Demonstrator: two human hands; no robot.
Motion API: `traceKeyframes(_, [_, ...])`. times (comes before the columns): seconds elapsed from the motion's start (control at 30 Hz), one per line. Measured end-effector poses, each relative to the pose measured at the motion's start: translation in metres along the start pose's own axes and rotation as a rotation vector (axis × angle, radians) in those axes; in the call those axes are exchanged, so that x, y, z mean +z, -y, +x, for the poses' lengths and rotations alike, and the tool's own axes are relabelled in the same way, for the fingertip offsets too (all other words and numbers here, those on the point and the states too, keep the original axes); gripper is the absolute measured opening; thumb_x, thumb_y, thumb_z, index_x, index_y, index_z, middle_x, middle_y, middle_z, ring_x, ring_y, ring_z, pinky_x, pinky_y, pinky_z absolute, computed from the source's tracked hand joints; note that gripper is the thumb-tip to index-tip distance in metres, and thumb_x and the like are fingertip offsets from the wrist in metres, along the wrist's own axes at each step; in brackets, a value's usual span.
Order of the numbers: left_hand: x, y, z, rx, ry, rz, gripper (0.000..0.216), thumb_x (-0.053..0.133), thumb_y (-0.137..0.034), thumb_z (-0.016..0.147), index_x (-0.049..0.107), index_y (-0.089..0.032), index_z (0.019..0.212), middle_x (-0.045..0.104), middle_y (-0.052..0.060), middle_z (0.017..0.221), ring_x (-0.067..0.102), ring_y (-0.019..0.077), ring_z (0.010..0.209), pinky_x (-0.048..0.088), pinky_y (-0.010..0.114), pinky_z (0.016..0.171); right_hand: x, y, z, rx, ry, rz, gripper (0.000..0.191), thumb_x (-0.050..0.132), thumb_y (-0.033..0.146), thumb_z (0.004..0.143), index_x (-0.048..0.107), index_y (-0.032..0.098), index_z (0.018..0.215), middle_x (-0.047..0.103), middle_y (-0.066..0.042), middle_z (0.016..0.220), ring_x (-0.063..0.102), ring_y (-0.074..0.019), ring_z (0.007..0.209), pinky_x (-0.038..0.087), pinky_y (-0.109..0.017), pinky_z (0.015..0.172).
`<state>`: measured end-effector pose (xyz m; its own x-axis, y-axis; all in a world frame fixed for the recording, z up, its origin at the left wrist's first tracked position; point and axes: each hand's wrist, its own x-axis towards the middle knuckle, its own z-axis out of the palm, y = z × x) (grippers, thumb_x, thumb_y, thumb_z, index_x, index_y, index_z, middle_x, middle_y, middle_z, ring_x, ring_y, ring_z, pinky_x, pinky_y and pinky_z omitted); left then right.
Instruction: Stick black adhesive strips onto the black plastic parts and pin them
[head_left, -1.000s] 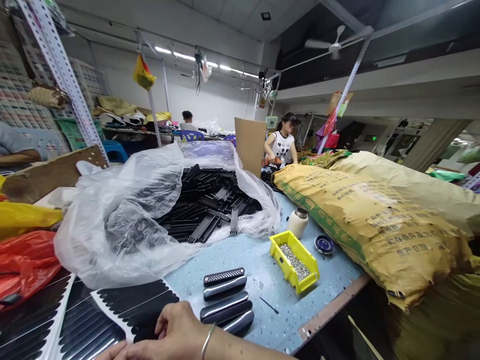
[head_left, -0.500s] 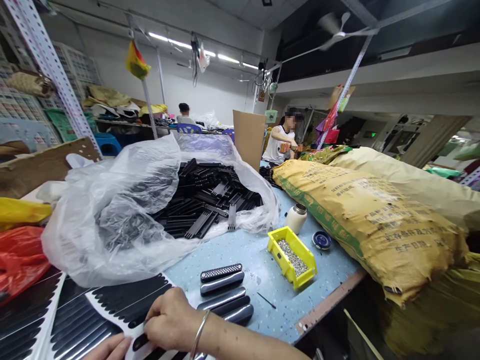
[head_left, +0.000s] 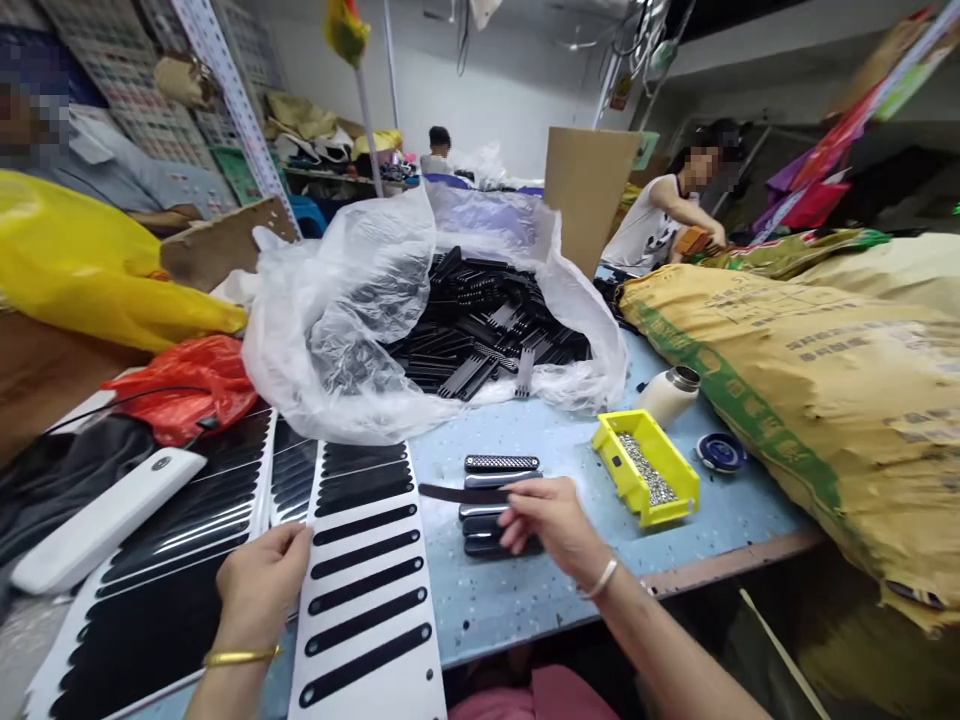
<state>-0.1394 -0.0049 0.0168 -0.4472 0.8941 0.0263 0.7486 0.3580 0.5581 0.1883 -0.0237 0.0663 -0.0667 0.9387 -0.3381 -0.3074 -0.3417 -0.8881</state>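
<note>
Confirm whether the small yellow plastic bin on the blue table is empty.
No: the small yellow plastic bin holds a heap of small silvery metal pieces, standing near the right hand.

left hand [head_left: 259, 585] flat, fingers spread | right hand [head_left: 551, 525] pinching (wrist bent inward)

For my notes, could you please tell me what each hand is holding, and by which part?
Right hand pinches a thin black rounded strip by its right end. Left hand presses the white backing sheet at its left edge.
</note>
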Motion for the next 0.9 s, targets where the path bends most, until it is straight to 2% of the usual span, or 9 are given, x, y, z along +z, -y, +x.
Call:
traceKeyframes(0.13, [-0.010, -0.010, 0.002, -0.020, 0.079, 0.218, 0.028, 0.049, -0.032, 0.077, 0.073, -0.018, 0.074, 0.066, 0.005, 0.058, 0.062, 0.0222, 0.067, 0.040, 0.028, 0.059, -0.057, 0.023, -0.025, -0.152, -0.167, 0.014, 0.030, 0.081, 0.032, 0.062, 0.073, 0.013, 0.083, 0.071, -0.008, 0.064, 0.068, -0.0197, 0.053, 0.053, -0.028, 0.045])
traceKeyframes(0.23, [-0.010, -0.015, 0.000, 0.015, 0.120, 0.307, 0.029, 0.051, -0.034, 0.078, 0.074, -0.017, 0.084, 0.069, 0.007, 0.065, 0.061, 0.0233, 0.067, 0.039, 0.029, 0.057, -0.082, 0.036, -0.030, -0.244, -0.253, 0.003, 0.026, 0.083, 0.029, 0.061, 0.075, 0.014, 0.082, 0.072, -0.010, 0.069, 0.070, -0.0226, 0.063, 0.056, -0.032, 0.053])
traceKeyframes(0.33, [-0.010, -0.026, -0.011, 0.033, -0.004, 0.283, 0.032, 0.053, -0.036, 0.077, 0.072, -0.014, 0.090, 0.068, 0.007, 0.066, 0.061, 0.0228, 0.065, 0.039, 0.030, 0.058, -0.092, 0.043, -0.029, -0.276, -0.268, 0.006, 0.022, 0.081, 0.024, 0.060, 0.076, 0.015, 0.080, 0.073, -0.011, 0.073, 0.071, -0.0247, 0.069, 0.058, -0.035, 0.058])
traceKeyframes(0.43, [-0.006, -0.055, -0.027, 0.177, -0.138, 0.051, 0.030, 0.051, -0.039, 0.079, 0.070, -0.016, 0.083, 0.066, 0.004, 0.063, 0.061, 0.0188, 0.062, 0.043, 0.028, 0.061, -0.094, 0.044, -0.022, -0.295, -0.221, 0.034, 0.022, 0.079, 0.022, 0.061, 0.077, 0.014, 0.081, 0.073, -0.011, 0.075, 0.071, -0.0271, 0.072, 0.058, -0.037, 0.060])
traceKeyframes(0.53, [0.012, -0.096, -0.035, 0.459, 0.111, -0.237, 0.026, 0.054, -0.040, 0.079, 0.069, -0.020, 0.077, 0.069, 0.001, 0.070, 0.061, 0.0149, 0.062, 0.045, 0.025, 0.060, -0.092, 0.041, -0.006, -0.293, -0.191, 0.074, 0.020, 0.079, 0.024, 0.062, 0.076, 0.012, 0.079, 0.072, -0.009, 0.070, 0.071, -0.0253, 0.068, 0.058, -0.036, 0.061])
traceKeyframes(0.6, [0.034, -0.118, -0.030, 0.520, 0.290, -0.286, 0.024, 0.055, -0.039, 0.078, 0.068, -0.020, 0.072, 0.068, 0.001, 0.068, 0.061, 0.0147, 0.061, 0.044, 0.024, 0.057, -0.091, 0.035, 0.010, -0.284, -0.218, 0.099, 0.018, 0.082, 0.022, 0.060, 0.075, 0.013, 0.075, 0.070, -0.006, 0.067, 0.070, -0.0215, 0.063, 0.058, -0.033, 0.059])
traceKeyframes(0.7, [0.071, -0.136, -0.013, 0.386, 0.369, -0.387, 0.023, 0.058, -0.038, 0.071, 0.066, -0.017, 0.072, 0.066, 0.003, 0.064, 0.061, 0.0166, 0.061, 0.046, 0.027, 0.059, -0.092, 0.023, 0.035, -0.246, -0.241, 0.150, 0.026, 0.085, 0.019, 0.055, 0.073, 0.014, 0.077, 0.068, -0.002, 0.065, 0.069, -0.0188, 0.061, 0.057, -0.031, 0.059])
traceKeyframes(0.77, [0.092, -0.139, -0.003, 0.292, 0.447, -0.523, 0.032, 0.061, -0.037, 0.065, 0.066, -0.013, 0.084, 0.066, 0.003, 0.065, 0.062, 0.0175, 0.061, 0.049, 0.028, 0.060, -0.093, 0.013, 0.049, -0.215, -0.251, 0.184, 0.032, 0.086, 0.019, 0.053, 0.073, 0.014, 0.081, 0.066, 0.000, 0.063, 0.068, -0.0178, 0.062, 0.058, -0.031, 0.060])
traceKeyframes(0.9, [0.112, -0.139, 0.002, 0.265, 0.608, -0.625, 0.054, 0.061, -0.033, 0.061, 0.063, -0.008, 0.108, 0.066, 0.002, 0.065, 0.061, 0.0166, 0.058, 0.047, 0.028, 0.058, -0.091, -0.002, 0.060, -0.194, -0.261, 0.204, 0.031, 0.087, 0.018, 0.049, 0.073, 0.013, 0.077, 0.065, 0.001, 0.062, 0.065, -0.0146, 0.059, 0.057, -0.030, 0.059])
